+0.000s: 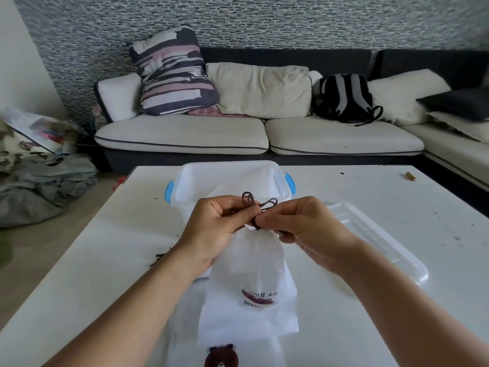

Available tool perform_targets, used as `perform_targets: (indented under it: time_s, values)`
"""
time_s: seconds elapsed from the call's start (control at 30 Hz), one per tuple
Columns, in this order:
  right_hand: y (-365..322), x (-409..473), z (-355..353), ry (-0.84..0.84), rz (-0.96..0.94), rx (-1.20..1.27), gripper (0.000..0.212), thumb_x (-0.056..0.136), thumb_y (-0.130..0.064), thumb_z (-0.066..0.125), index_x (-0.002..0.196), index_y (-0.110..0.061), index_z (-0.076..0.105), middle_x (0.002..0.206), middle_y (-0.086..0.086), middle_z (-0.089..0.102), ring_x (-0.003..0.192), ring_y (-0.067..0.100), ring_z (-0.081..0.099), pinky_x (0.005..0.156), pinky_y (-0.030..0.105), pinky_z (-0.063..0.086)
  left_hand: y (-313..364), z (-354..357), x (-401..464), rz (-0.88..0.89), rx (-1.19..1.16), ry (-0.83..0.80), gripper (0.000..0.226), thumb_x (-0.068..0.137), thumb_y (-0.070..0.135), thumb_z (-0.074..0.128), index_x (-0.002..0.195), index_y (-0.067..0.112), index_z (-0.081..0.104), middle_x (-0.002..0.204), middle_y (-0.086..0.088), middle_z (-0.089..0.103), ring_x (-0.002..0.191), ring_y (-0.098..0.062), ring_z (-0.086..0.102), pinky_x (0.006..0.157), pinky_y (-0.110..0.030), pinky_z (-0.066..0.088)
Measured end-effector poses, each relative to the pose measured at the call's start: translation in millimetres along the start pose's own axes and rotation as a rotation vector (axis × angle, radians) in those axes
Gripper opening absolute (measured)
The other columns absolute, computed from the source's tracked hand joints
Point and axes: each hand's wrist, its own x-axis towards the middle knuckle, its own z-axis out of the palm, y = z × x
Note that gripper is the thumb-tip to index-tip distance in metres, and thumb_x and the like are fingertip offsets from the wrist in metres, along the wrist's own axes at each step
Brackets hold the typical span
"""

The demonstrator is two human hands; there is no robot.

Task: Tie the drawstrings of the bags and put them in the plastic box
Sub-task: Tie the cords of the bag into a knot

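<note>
Left hand (221,226) pinches the dark drawstring (258,203) at the neck of the white bag (248,268), and right hand (299,229) pinches it too, fingertips of both meeting right at the gathered top. Two small loops of cord stand up above the fingers. Bag hangs down toward the camera, its printed logo facing up, its lower edge over another white bag (225,350) with a brown bear print at the near edge. Just behind the hands sits the clear plastic box (230,178) with blue handles, open, on the white bench (92,247). Its clear lid (375,234) lies flat to the right. Bench top is scuffed, dotted with dark specks, and a small brown stub (410,176) rests far right. Beyond: a cream sofa (185,133) with a striped cushion (172,72) and a black backpack (344,98), a mosaic wall (264,19) behind, clothes (39,186) heaped on the floor at left
</note>
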Motion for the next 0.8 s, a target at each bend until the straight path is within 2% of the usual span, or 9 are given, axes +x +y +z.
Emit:
perform_targets:
  time_s: [0.17, 0.23, 0.27, 0.33, 0.47, 0.53, 0.6, 0.7, 0.8]
  values:
    - [2, -1, 3, -0.016, -0.006, -0.037, 0.009, 0.084, -0.012, 0.076, 0.09, -0.008, 0.081, 0.096, 0.022, 0.073, 0.076, 0.016, 0.045, 0.064, 0.026, 0.033, 1, -4, 0, -0.025, -0.039, -0.065, 0.007, 0.075, 0.016, 0.075, 0.076, 0.02, 0.081, 0.082, -0.005, 0.077, 0.077, -0.014, 0.072, 0.078, -0.022, 0.056]
    - [4, -1, 4, 0.0, -0.017, -0.047, 0.007, 0.083, -0.012, 0.077, 0.087, -0.008, 0.082, 0.081, 0.024, 0.069, 0.073, 0.018, 0.041, 0.062, 0.025, 0.032, -2, -4, 1, 0.005, 0.007, -0.03, 0.007, 0.077, 0.014, 0.077, 0.078, 0.02, 0.081, 0.084, -0.005, 0.077, 0.08, -0.014, 0.071, 0.079, -0.023, 0.055]
    - [5, 0, 4, 0.024, -0.026, -0.045, 0.007, 0.082, -0.011, 0.078, 0.086, -0.007, 0.082, 0.068, 0.017, 0.064, 0.067, 0.016, 0.041, 0.06, 0.024, 0.032, -3, -4, 1, 0.032, 0.045, -0.004, 0.009, 0.078, 0.011, 0.078, 0.08, 0.02, 0.081, 0.085, -0.004, 0.078, 0.08, -0.013, 0.071, 0.077, -0.022, 0.055]
    - [6, 1, 4, 0.086, -0.037, -0.039, 0.006, 0.08, -0.008, 0.079, 0.083, -0.004, 0.081, 0.059, 0.006, 0.057, 0.058, 0.013, 0.039, 0.058, 0.022, 0.033, -5, -3, 2, 0.072, 0.089, 0.037, 0.01, 0.081, 0.004, 0.077, 0.085, 0.013, 0.08, 0.085, -0.003, 0.078, 0.079, -0.01, 0.071, 0.072, -0.017, 0.053]
    - [6, 1, 10, 0.147, -0.046, -0.035, 0.005, 0.077, -0.009, 0.081, 0.081, -0.004, 0.081, 0.08, 0.031, 0.067, 0.066, 0.017, 0.044, 0.064, 0.029, 0.036, -6, -2, 2, 0.041, 0.053, 0.055, 0.009, 0.081, 0.003, 0.077, 0.089, 0.007, 0.08, 0.088, -0.007, 0.078, 0.084, -0.012, 0.073, 0.08, -0.019, 0.055]
    - [4, 0, 11, 0.167, -0.044, -0.066, 0.004, 0.078, -0.011, 0.082, 0.08, -0.008, 0.081, 0.086, 0.025, 0.072, 0.064, 0.014, 0.046, 0.061, 0.024, 0.039, -5, -4, 3, -0.026, -0.024, 0.037, 0.012, 0.076, 0.01, 0.079, 0.088, 0.009, 0.08, 0.09, -0.009, 0.078, 0.086, -0.017, 0.073, 0.086, -0.027, 0.056]
    - [4, 0, 11, 0.18, -0.054, -0.099, 0.002, 0.078, -0.013, 0.082, 0.078, -0.011, 0.082, 0.072, 0.016, 0.071, 0.058, 0.011, 0.044, 0.056, 0.019, 0.039, -7, -5, 3, -0.071, -0.08, 0.021, 0.018, 0.072, 0.015, 0.078, 0.089, 0.008, 0.08, 0.091, -0.011, 0.078, 0.087, -0.02, 0.073, 0.09, -0.031, 0.056]
    - [3, 0, 10, 0.177, -0.08, -0.144, 0.002, 0.08, -0.013, 0.081, 0.078, -0.012, 0.082, 0.055, -0.001, 0.061, 0.052, 0.009, 0.043, 0.053, 0.018, 0.038, -10, -4, 4, -0.042, -0.05, 0.039, 0.008, 0.082, 0.008, 0.075, 0.088, 0.006, 0.079, 0.09, -0.012, 0.078, 0.086, -0.02, 0.072, 0.092, -0.032, 0.056]
    - [1, 0, 7, 0.11, -0.087, -0.162, 0.006, 0.084, -0.011, 0.077, 0.083, -0.014, 0.083, 0.068, 0.003, 0.071, 0.057, 0.008, 0.051, 0.058, 0.018, 0.045, -12, -4, 5, 0.006, 0.004, 0.067, 0.008, 0.086, 0.008, 0.073, 0.09, 0.003, 0.078, 0.089, -0.013, 0.077, 0.083, -0.018, 0.071, 0.086, -0.028, 0.056]
